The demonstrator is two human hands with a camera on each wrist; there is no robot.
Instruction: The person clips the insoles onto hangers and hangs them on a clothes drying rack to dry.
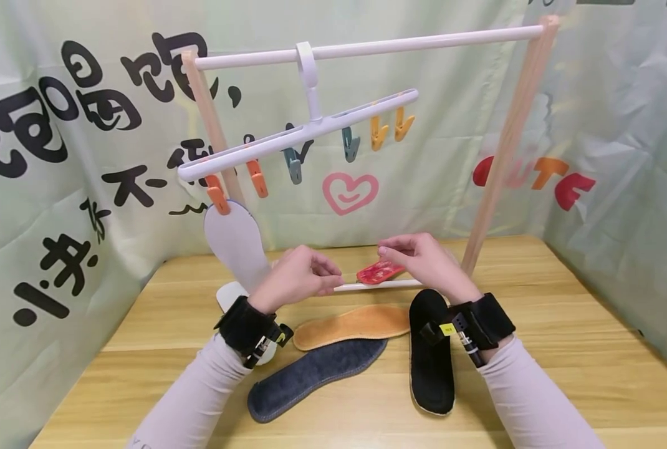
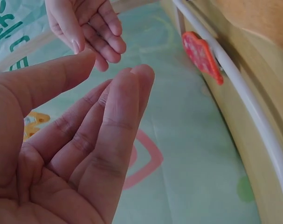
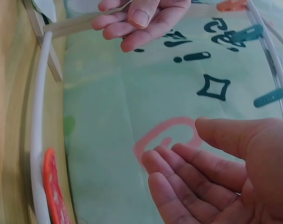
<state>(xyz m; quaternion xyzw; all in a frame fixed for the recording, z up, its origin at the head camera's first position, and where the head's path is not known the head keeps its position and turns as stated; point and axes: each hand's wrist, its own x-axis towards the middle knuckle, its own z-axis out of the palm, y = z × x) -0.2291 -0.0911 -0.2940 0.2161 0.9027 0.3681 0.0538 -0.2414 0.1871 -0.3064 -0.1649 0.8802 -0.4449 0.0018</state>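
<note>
My left hand [image 1: 302, 274] is in the air over the front of the lower rod, fingers loosely bent and holding nothing. To its right, my right hand [image 1: 426, 259] hovers beside a red patterned insole [image 1: 379, 272], also with nothing in it. In the left wrist view the red insole [image 2: 202, 56] leans at the white lower rod [image 2: 234, 74], apart from the fingers. A white insole [image 1: 235, 240] hangs from an orange clip [image 1: 217, 198] at the left end of the white clip hanger [image 1: 311, 130].
An orange insole [image 1: 350, 325], a dark grey insole [image 1: 316, 380] and a black insole [image 1: 431, 368] lie on the wooden table [image 1: 580, 349]. Another white insole [image 1: 229, 294] is partly behind the left wrist. The hanger hooks on the top rod [image 1: 401, 45]; several other clips dangle bare.
</note>
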